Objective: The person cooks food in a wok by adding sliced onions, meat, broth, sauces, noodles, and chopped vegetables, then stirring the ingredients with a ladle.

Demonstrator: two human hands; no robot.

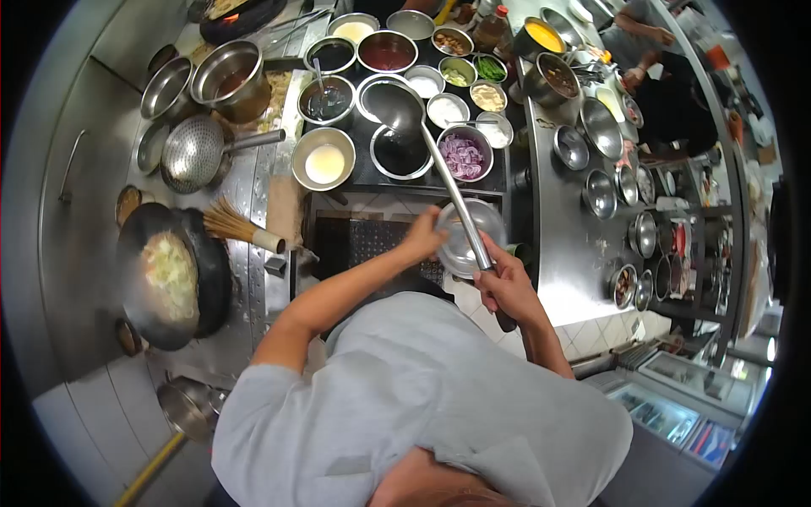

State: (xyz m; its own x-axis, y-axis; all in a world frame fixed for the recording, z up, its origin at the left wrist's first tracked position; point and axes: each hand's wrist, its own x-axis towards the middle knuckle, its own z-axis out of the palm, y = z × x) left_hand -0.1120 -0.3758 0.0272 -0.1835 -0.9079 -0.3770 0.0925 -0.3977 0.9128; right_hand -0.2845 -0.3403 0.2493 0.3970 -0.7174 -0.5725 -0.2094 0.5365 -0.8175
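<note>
My right hand (512, 289) is closed around the black-ended handle of a long steel ladle (449, 179). The ladle's dark round head reaches forward over the sauce pots, above a rimmed pot (402, 155). Close by, my left hand (424, 236) is slightly blurred, its fingers curled at the left rim of a shiny bowl (454, 250). The ladle handle crosses over this bowl and covers part of it. Just ahead stands a container of sliced red onion (465, 158). A pot of pale liquid (325, 164) is to the left of the ladle.
At left, a wok (171, 287) holds pale chopped food, beside a bamboo brush (241, 226). A perforated skimmer (193, 152) and steel pots (230, 76) lie further ahead. Several metal bowls (601, 194) line the right counter (562, 253). Another person (646, 38) stands at the far right.
</note>
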